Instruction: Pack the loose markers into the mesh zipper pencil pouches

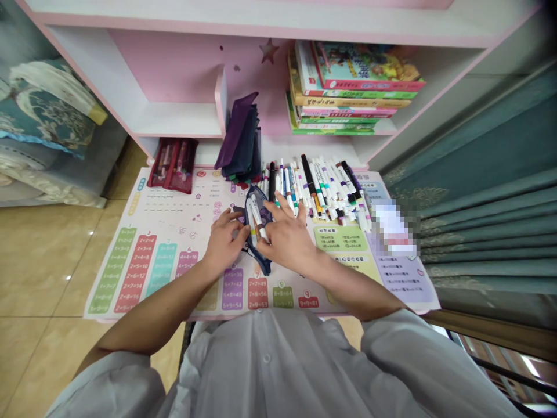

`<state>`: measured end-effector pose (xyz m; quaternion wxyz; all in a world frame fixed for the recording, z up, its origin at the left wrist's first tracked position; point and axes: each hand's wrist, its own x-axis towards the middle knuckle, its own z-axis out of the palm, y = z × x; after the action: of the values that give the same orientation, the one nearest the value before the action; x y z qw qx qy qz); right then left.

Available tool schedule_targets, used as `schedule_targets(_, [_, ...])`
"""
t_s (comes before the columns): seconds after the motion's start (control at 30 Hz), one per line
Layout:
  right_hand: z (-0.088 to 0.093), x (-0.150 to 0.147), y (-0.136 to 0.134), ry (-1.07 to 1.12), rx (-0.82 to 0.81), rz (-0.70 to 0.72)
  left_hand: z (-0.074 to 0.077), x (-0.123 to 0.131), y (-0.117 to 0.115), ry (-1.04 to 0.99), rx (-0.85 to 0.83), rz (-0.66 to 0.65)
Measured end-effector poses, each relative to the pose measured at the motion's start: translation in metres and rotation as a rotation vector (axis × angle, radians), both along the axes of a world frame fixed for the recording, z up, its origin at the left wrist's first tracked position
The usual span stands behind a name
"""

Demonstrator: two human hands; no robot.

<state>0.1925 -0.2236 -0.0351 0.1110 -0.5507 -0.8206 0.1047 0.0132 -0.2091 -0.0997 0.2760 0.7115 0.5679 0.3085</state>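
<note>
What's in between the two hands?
A dark blue pouch with white markers in it lies between the left hand and right hand, in the head view.

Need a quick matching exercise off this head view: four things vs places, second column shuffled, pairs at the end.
Things
1. Books
2. Loose markers
3. Navy pouch
4. Star shape

Places
A. Between the left hand and right hand
B. On the pink back panel
C. Stacked on the shelf
D. Heaped beyond the right hand

Pairs: 1-C, 2-D, 3-A, 4-B
</note>
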Motion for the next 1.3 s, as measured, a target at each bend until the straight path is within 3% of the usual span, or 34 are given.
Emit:
schedule_targets(0.53, [-0.015,-0.008,0.003,-0.078,0.001,0.035,-0.002,0.000,-0.001,-0.021,0.011,0.009])
schedule_targets(0.77, [-0.011,0.000,0.011,-0.012,-0.011,0.029,-0.001,0.000,0.000,-0.004,0.013,0.009])
schedule_targets(0.87, [-0.009,0.016,0.031,0.033,0.075,-0.119,-0.001,-0.001,0.000,-0.003,0.013,-0.001])
schedule_targets(1.0, [-0.016,0.043,0.063,-0.096,0.079,-0.414,-0.001,-0.002,0.000,-0.006,-0.008,-0.006])
schedule_targets(1.13, [-0.025,0.055,0.076,-0.224,-0.071,-0.444,-0.001,-0.002,0.000,-0.002,-0.014,-0.002])
schedule_targets(1.3, [-0.030,0.053,0.076,-0.284,-0.108,-0.422,-0.001,-0.002,0.000,-0.005,-0.017,-0.005])
